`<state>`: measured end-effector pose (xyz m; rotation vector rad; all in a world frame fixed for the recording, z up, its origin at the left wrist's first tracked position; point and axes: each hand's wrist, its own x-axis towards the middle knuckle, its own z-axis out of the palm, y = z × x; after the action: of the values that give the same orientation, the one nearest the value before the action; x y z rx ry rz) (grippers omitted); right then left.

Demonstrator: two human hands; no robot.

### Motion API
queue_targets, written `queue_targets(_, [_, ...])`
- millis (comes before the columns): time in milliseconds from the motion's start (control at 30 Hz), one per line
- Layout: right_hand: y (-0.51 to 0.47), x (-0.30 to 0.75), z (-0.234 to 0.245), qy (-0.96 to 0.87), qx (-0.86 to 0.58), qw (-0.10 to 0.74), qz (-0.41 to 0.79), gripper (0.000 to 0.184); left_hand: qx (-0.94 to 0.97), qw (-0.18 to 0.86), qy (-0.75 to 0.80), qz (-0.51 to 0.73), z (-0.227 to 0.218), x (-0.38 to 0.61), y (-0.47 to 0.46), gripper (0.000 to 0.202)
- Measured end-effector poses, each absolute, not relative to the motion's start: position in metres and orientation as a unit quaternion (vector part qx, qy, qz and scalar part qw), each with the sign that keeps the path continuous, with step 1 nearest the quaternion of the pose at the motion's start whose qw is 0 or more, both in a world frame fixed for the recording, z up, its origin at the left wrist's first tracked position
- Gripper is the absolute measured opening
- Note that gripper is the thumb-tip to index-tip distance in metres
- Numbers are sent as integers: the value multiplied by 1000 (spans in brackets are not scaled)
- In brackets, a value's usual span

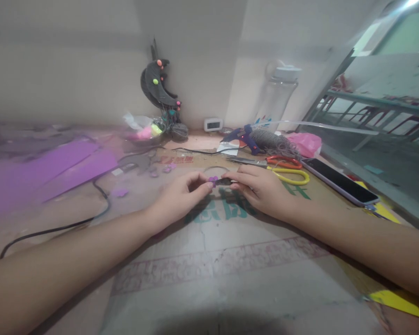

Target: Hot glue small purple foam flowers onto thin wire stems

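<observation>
Both the left hand (181, 193) and right hand (261, 188) pinch one small purple piece (213, 179); gentle, steady pressure seems best.

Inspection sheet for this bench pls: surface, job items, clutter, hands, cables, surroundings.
Surface: cardboard sheet with green print.
Job's things: small purple piece and dark piece, meeting between the fingertips.
Clutter: orange scissors, phone, glue gun, grey yarn, purple foam sheets.
Grippers: left hand pinches the purple piece; right hand pinches the dark piece.
Cables: black cable loops at left.
Surroundings: wall behind, glass pane at right.
</observation>
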<state>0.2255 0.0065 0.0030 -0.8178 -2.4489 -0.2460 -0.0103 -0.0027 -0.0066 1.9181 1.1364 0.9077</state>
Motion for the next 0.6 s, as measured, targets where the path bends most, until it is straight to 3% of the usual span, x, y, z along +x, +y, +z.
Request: queue_targets(600, [7, 223, 4, -909, -304, 273, -84, 32, 746, 352, 440, 355, -6, -9, -5, 22])
